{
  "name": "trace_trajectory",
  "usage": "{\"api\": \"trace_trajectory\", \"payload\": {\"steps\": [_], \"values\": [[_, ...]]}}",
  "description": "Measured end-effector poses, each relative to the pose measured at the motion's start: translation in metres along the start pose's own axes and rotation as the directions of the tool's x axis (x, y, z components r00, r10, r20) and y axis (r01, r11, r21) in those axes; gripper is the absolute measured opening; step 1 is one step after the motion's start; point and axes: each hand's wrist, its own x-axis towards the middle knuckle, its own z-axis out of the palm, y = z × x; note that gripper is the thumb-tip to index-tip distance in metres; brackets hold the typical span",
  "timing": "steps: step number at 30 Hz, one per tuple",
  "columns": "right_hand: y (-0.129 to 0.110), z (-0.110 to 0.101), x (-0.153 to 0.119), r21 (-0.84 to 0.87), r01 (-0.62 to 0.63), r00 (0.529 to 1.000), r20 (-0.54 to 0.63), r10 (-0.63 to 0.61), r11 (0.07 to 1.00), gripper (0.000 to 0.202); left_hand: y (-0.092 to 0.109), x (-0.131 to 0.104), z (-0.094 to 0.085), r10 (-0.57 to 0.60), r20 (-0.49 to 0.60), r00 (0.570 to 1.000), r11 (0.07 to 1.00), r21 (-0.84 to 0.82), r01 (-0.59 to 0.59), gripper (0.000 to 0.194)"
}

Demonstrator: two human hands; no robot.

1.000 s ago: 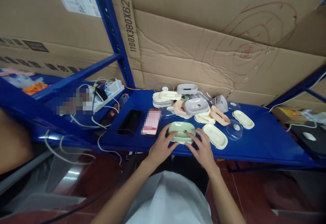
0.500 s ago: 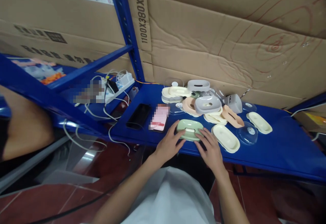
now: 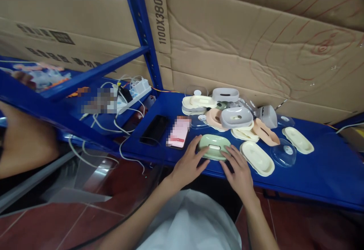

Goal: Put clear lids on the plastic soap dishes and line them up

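Observation:
A green oval plastic dish [image 3: 214, 140] with a pale raised slot in its middle sits at the front edge of the blue table. My left hand [image 3: 190, 163] grips its left end, the fingers curled on the rim. At the opposite end my right hand [image 3: 237, 168] holds it too, with fingertips over the top and the thumb at the near side. Just right of my right hand lies a cream oval tray [image 3: 257, 158]. A clear plastic cover [image 3: 283, 153] with a round white sticker is beside that tray.
Behind the dish is a pile with a grey dish [image 3: 236, 118], a peach piece [image 3: 265, 131] and cream parts. Another cream tray [image 3: 298, 140] lies to the right. Leftward are a lit phone [image 3: 179, 131], a black tray [image 3: 154, 129], a power strip [image 3: 140, 87] with cables and a blue shelf post [image 3: 142, 26].
The view has shifted slightly, so the table items appear a little further right. Both hands keep their hold on the green dish. At far left, another person's hand has come into view.

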Motion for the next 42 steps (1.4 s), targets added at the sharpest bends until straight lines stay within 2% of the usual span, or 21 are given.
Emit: {"api": "trace_trajectory", "payload": {"steps": [3,6,9,11,13,16,19,22,24,27,29,32,34,37,39,42], "values": [[-0.001,-0.003,0.001,0.002,0.008,0.999,0.036,-0.009,1.000,0.041,-0.002,-0.001,-0.002,0.017,-0.028,0.999,0.999,-0.041,-0.018,0.034],[-0.003,-0.009,0.005,-0.005,0.034,0.989,0.141,-0.033,0.999,0.048,-0.004,-0.001,-0.001,0.020,-0.050,0.999,0.998,-0.059,-0.023,0.023],[-0.003,-0.017,0.009,-0.031,0.069,0.971,0.230,-0.060,0.997,0.058,-0.006,-0.001,0.000,0.045,-0.052,0.998,0.998,-0.043,-0.047,0.023],[-0.001,-0.026,0.007,-0.073,0.038,0.983,0.183,-0.024,0.997,0.062,-0.006,-0.001,-0.001,0.049,-0.039,0.998,0.998,-0.034,-0.050,0.023],[0.004,-0.037,0.001,-0.133,-0.038,0.995,0.085,0.050,0.990,0.062,-0.006,-0.002,-0.004,0.034,-0.011,0.999,0.999,-0.031,-0.035,0.022],[0.019,-0.057,-0.017,-0.255,-0.152,0.988,-0.010,0.155,0.955,0.058,-0.004,-0.003,-0.013,0.013,0.041,0.999,0.999,-0.040,-0.012,0.022],[0.034,-0.075,-0.036,-0.359,-0.195,0.978,-0.008,0.206,0.913,0.059,-0.003,-0.004,-0.022,-0.002,0.075,0.997,0.997,-0.079,0.008,0.024],[0.040,-0.086,-0.037,-0.340,-0.150,0.982,0.060,0.181,0.928,0.056,-0.002,-0.004,-0.025,-0.020,0.083,0.996,0.994,-0.108,0.029,0.027],[0.035,-0.087,-0.018,-0.267,-0.077,0.987,0.113,0.111,0.961,0.050,-0.002,-0.004,-0.021,-0.021,0.079,0.997,0.994,-0.109,0.029,0.027],[0.014,-0.074,0.043,-0.056,0.112,0.973,0.210,-0.098,0.992,0.044,-0.003,-0.004,-0.012,0.007,0.052,0.999,0.995,-0.101,-0.002,0.025],[-0.003,-0.055,0.095,0.096,0.216,0.922,0.308,-0.235,0.972,0.042,-0.005,-0.005,-0.008,0.035,0.036,0.999,0.994,-0.105,-0.031,0.025],[-0.024,-0.021,0.168,0.058,0.354,0.853,0.390,-0.348,0.933,0.043,-0.007,-0.006,-0.008,0.058,0.035,0.998,0.989,-0.135,-0.052,0.028],[-0.031,0.000,0.204,-0.038,0.404,0.792,0.514,-0.329,0.914,0.055,-0.009,-0.007,-0.010,0.059,0.041,0.997,0.987,-0.153,-0.052,0.030],[-0.031,0.020,0.233,-0.191,0.389,0.707,0.688,-0.159,0.901,0.084,-0.010,-0.007,-0.012,0.068,0.046,0.997,0.982,-0.181,-0.058,0.031],[-0.027,0.028,0.241,-0.238,0.371,0.681,0.726,-0.089,0.898,0.096,-0.011,-0.007,-0.012,0.071,0.051,0.996,0.979,-0.196,-0.060,0.029],[-0.021,0.032,0.245,-0.255,0.343,0.675,0.737,-0.048,0.904,0.105,-0.012,-0.007,-0.012,0.059,0.056,0.997,0.979,-0.197,-0.047,0.027]]}}
